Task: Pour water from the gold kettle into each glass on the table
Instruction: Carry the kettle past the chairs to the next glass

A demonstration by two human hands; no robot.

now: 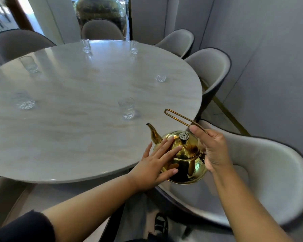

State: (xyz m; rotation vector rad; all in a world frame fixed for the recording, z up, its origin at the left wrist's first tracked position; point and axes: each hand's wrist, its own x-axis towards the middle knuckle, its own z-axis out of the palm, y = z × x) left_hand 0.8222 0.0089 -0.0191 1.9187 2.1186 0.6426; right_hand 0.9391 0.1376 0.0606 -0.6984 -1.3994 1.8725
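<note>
A gold kettle [185,159] hangs at the near right edge of the round marble table [77,137], its spout pointing left and away. My right hand [212,149] is shut on the kettle's wire handle. My left hand [157,161] lies flat, fingers spread, against the kettle's left side and lid. Several clear glasses stand around the table: the nearest glass [127,107] just beyond the spout, one [161,78] at the right, two at the far edge [86,45] [133,47], and two on the left [29,64] [24,100].
Grey upholstered chairs ring the table: one [262,172] right behind the kettle, two more on the right [212,67] [178,41], others at the far side and left. A grey wall closes in on the right.
</note>
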